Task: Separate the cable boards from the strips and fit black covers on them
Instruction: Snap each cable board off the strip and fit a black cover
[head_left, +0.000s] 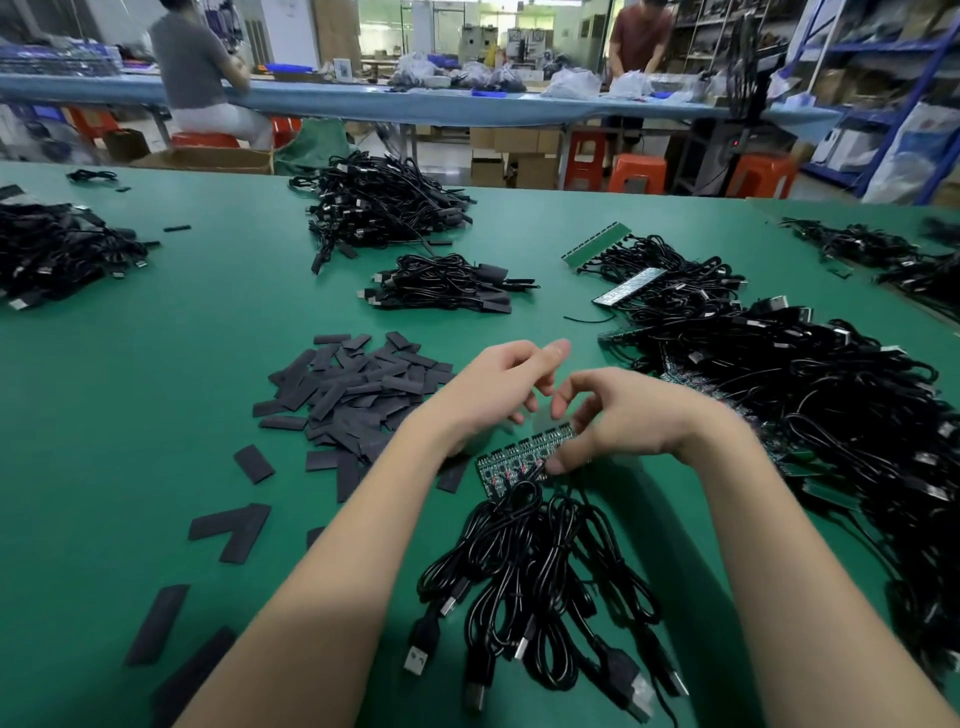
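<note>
On the left of the green table (156, 364) lies the heap of black covers (353, 389), with loose ones scattered nearer, flat and thin. They may be slow to pick up singly, and a forearm sweeping across could drag several out of reach.

The left hand (493, 389) hovers just right of that heap, fingers loosely curled and thumb raised. It seems to hold nothing, though its underside is hidden and its fingertips are blurred, so a small part there cannot be ruled out.

Directly below the hands lies the strip of cable boards (524, 460), angled up to the right, its cables (535, 571) trailing toward the near edge in a tangle of plugs. The right hand (618, 421) pinches the strip's right end between thumb and fingers. With only one end held, a snap there could bend the strip unevenly or strain the soldered wires. Pulling a freed board away may drag its neighbours, since the cables are knotted together.

The right hand covers the strip's right end, so how many boards remain there cannot be counted.

Farther right, a large pile of cables and strips (805, 405) spills off the picture's edge; its strips are mostly buried.
</note>
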